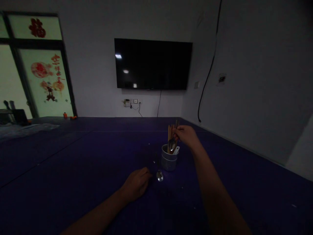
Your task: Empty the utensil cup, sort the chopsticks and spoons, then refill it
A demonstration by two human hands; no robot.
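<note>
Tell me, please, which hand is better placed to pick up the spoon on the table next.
Probably the left hand: it is close beside that metal spoon, while the right hand, at the gray utensil holder, seems occupied with another spoon.

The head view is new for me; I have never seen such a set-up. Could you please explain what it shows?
There is no machine here, only a person's two bare hands. The single picture comes from a camera worn on the head, looking forward and down.

On the dark blue table stands a cup with chopsticks in it. Nearer the wearer lies a loose spoon.

The right hand, above the cup, seems to pinch a second spoon, bowl downward. The left hand is beside the loose spoon, fingers curled; the dim light hides whether it touches it. Beyond hangs a dark screen.
</note>
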